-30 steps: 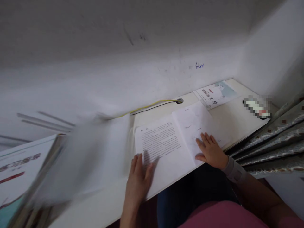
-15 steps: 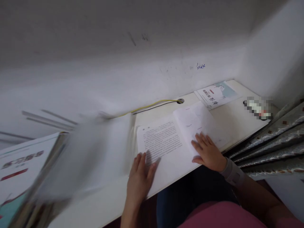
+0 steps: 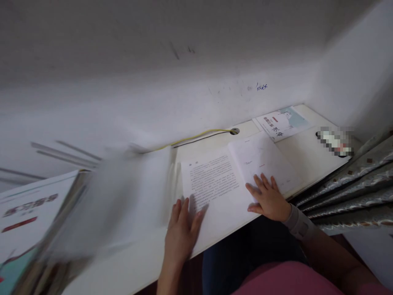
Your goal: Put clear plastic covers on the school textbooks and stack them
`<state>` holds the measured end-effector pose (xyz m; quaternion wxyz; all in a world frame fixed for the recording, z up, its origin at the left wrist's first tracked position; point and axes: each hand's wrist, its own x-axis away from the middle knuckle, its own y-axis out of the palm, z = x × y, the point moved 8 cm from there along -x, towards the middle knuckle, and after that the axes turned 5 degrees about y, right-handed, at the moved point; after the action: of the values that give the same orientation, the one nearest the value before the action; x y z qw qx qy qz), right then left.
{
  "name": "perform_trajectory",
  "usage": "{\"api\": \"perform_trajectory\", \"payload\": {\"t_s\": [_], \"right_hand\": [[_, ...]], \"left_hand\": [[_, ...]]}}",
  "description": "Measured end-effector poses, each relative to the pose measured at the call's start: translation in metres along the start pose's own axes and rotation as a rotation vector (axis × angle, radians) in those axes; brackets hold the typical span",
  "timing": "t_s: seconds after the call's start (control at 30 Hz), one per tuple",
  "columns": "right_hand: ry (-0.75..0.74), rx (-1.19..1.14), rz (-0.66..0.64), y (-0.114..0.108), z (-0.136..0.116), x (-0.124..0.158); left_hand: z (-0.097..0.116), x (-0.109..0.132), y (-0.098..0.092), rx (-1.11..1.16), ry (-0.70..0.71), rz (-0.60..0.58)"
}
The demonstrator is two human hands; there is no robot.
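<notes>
An open book point(image 3: 227, 176) lies on a white desk point(image 3: 307, 157) against a white wall. Its left page carries dense print; its right page is almost blank. My left hand point(image 3: 181, 229) rests flat on the lower left corner of the printed page, fingers stretched out. My right hand point(image 3: 267, 198) lies flat on the lower part of the right page, fingers spread, a grey band on its wrist. Neither hand holds anything.
A closed booklet point(image 3: 281, 123) lies at the back right of the desk. A blurred-out dark object point(image 3: 334, 141) sits near the right edge. A yellow cable point(image 3: 196, 136) runs to a desk hole. Blurred stacked books point(image 3: 61, 213) fill the left. Patterned cloth point(image 3: 353, 184) hangs at the right.
My right hand has slid slightly down and left on the right page. The view has shifted a little; my left hand stays put.
</notes>
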<state>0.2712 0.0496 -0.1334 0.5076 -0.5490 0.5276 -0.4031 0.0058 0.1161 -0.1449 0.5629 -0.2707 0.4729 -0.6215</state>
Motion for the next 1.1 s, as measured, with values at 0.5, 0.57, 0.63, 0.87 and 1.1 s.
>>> {"api": "perform_trajectory", "payload": {"t_s": [0.5, 0.57, 0.63, 0.87, 1.1], "right_hand": [[0.027, 0.014, 0.028, -0.009, 0.0, 0.002], [-0.029, 0.021, 0.066, -0.019, -0.012, 0.002], [-0.142, 0.015, 0.087, -0.026, -0.027, 0.003], [-0.189, -0.041, 0.027, -0.008, -0.035, 0.0], [-0.248, -0.492, 0.075, -0.026, -0.052, 0.0]], "left_hand": [[0.01, 0.01, -0.036, -0.102, -0.003, 0.255], [0.006, 0.019, -0.05, -0.209, -0.087, 0.302], [-0.006, 0.027, -0.056, -0.243, -0.231, 0.256], [-0.025, 0.023, -0.056, 0.276, -0.515, 0.046], [0.085, -0.034, -0.094, 1.527, -0.183, 0.082]]}}
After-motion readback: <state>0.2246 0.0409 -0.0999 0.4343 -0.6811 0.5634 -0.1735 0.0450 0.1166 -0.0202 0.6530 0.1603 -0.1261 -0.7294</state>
